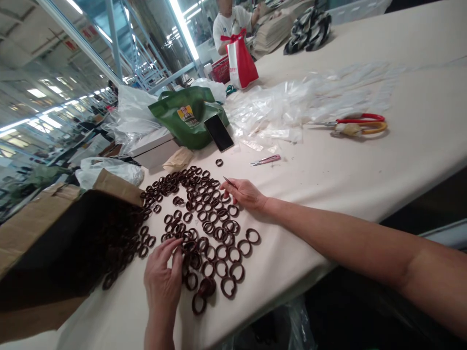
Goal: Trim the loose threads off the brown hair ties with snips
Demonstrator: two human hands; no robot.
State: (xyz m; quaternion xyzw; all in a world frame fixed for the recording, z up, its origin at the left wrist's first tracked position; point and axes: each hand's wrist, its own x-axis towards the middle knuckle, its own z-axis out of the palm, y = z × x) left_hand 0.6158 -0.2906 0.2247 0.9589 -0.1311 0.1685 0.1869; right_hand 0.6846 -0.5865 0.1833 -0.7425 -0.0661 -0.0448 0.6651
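Many dark brown rings (pixel 222 253) lie spread over the cream-covered table, some flat and some overlapping. At the near side of the spread is my left hand (pixel 163 274), thumb and fingertips closed together at the edge of a dark brown ring (pixel 188 246). My right hand (pixel 248 194) rests at the right edge of the rings, its fingers closed round a thin, dark pointed tool (pixel 229 181). The tip points up and left; most of the tool is hidden in the hand. One ring (pixel 219 162) lies apart, beyond the right hand.
A cardboard box (pixel 40 214) lies open on the left, rings at its mouth. Farther back are a green bag (pixel 189 116), a phone (pixel 219 132), small pink snips (pixel 266 160), red-and-yellow-handled scissors (pixel 359 125), clear plastic bags (pixel 270 109) and a person (pixel 233 22).
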